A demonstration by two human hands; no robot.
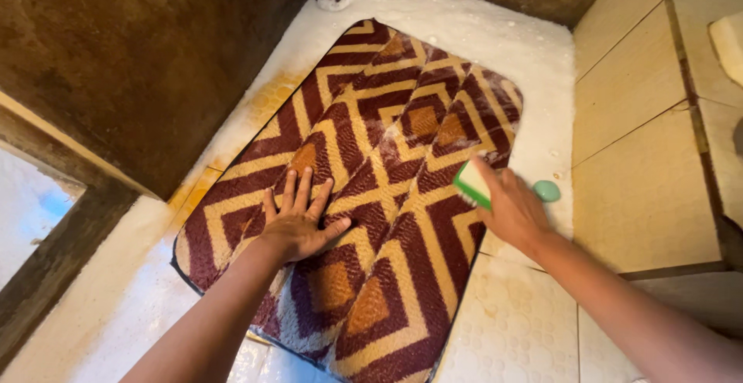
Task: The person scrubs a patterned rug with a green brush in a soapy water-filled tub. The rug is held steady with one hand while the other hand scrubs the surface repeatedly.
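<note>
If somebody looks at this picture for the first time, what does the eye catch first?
First the mat, maroon and orange diamonds, lying wet across the soapy floor in the middle. The left hand presses flat on it, and the right hand holds a green brush at its right edge.

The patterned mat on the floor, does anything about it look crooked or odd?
Yes. The mat lies at a slant to the floor tiles and is rumpled into lengthwise ridges, with white suds around its far end. The left hand presses it flat; the right hand holds a green-and-white scrubber.
</note>
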